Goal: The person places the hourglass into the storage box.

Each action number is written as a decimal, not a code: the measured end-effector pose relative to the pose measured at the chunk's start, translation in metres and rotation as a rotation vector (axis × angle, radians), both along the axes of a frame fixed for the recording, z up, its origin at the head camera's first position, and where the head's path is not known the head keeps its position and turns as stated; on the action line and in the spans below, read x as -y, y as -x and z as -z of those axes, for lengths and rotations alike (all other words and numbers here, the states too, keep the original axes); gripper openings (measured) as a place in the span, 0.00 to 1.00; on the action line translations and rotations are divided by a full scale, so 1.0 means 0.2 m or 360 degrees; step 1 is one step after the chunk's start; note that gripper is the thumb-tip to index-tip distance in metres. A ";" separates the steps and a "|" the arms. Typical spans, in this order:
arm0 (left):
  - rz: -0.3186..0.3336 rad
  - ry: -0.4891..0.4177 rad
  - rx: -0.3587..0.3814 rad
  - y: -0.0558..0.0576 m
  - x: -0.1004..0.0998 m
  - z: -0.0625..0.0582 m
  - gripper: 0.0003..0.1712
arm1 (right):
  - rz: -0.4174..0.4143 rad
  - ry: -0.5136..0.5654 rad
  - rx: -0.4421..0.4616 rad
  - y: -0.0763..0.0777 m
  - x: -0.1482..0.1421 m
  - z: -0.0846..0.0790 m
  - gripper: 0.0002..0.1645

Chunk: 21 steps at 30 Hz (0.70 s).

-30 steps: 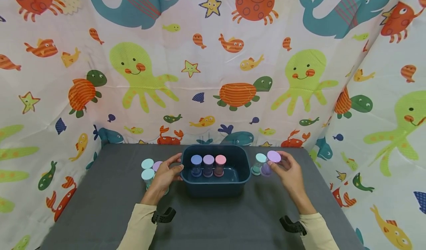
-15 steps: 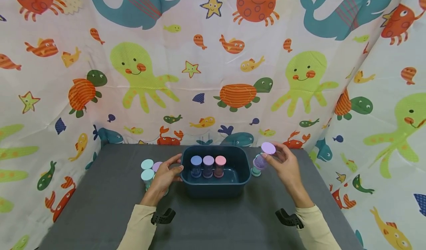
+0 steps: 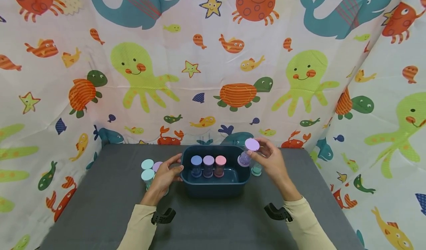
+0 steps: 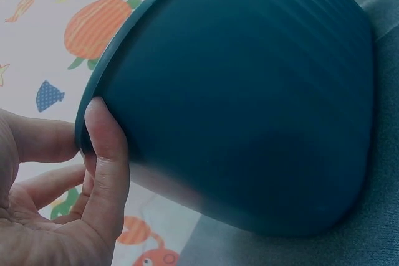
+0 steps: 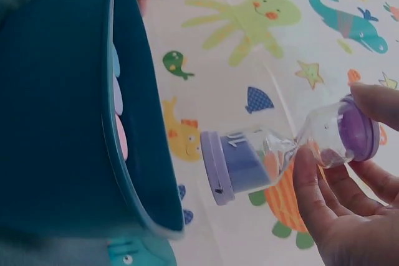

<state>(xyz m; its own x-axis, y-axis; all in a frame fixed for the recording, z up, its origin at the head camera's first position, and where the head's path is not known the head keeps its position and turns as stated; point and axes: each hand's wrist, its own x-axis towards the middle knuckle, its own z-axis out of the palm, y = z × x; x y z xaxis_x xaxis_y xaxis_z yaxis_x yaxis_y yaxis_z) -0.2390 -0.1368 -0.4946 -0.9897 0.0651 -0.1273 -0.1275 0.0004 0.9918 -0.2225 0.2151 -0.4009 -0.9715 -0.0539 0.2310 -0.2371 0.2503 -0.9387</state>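
A dark blue-teal plastic bin [image 3: 214, 191] stands mid-table. My left hand [image 3: 168, 174] grips its left rim; in the left wrist view fingers [image 4: 106, 135] lie on both sides of that rim. With my right hand [image 3: 273, 165] I hold a purple-capped sand timer [image 3: 244, 159] tilted over the bin's right end. In the right wrist view this timer [image 5: 249, 160] shows purple sand at its lower end, and my fingers hold its other end. Three sand timers stand inside the bin: blue-capped [image 3: 196, 160], purple-capped [image 3: 208, 160] and pink-capped [image 3: 220, 161].
A teal sand timer [image 3: 256, 169] stands just right of the bin, partly behind my right hand. Left of the bin, several timers, among them a teal-capped one [image 3: 148, 174], stand partly hidden by my left hand. A sea-animal curtain [image 3: 213, 80] hangs behind the grey table [image 3: 213, 227].
My right hand has lifted the purple sand timer from beside the teal one and carried it left, over the bin's right rim. My left hand stays on the bin.
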 end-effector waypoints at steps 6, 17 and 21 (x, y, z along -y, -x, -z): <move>-0.0010 -0.0004 -0.0006 -0.01 0.00 0.00 0.31 | -0.0154 -0.0031 0.0040 0.02 0.10 0.01 0.30; -0.0009 0.0010 -0.0015 0.01 0.01 0.02 0.30 | -0.0481 -0.0054 0.0130 0.09 0.24 0.08 0.28; -0.0003 0.0009 -0.0027 0.01 0.01 0.01 0.30 | -0.0577 -0.0075 0.0166 0.13 0.30 0.09 0.28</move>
